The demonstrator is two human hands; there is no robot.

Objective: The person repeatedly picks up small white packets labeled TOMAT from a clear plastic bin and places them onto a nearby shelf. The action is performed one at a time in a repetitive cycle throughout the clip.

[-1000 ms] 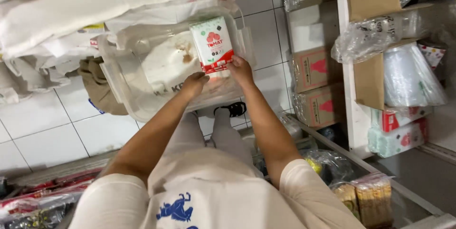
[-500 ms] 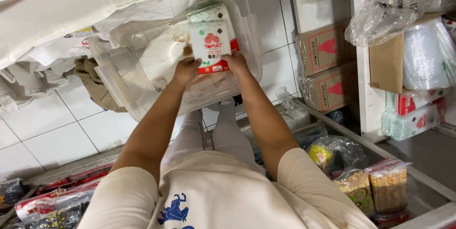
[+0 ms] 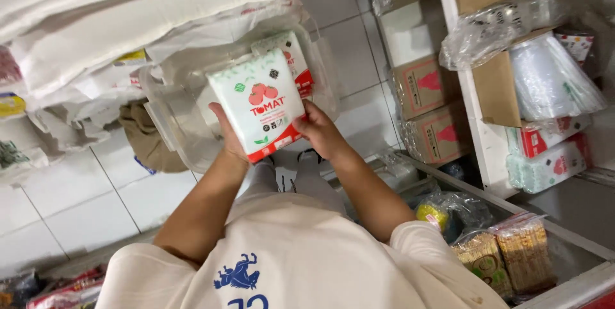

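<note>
Both my hands hold a white soft pack (image 3: 259, 104) with red fruit pictures, green specks and a red bottom band, raised in front of me. My left hand (image 3: 229, 137) grips its lower left edge from behind. My right hand (image 3: 318, 128) holds its lower right corner. Right behind it lies a second pack of the same kind (image 3: 293, 59) inside a clear plastic tub (image 3: 173, 123) that stands on the white tiled floor. My legs show below the tub.
White sacks (image 3: 128, 21) are piled at the upper left. A brown cloth (image 3: 147, 142) lies by the tub. Cardboard boxes (image 3: 429, 91) stand to the right, beside a white shelf (image 3: 480, 130) with wrapped goods. Bagged snacks (image 3: 506, 258) sit at the lower right.
The pack has come up out of the tub and closer to me, its front now facing the camera. My hands moved up with it.
</note>
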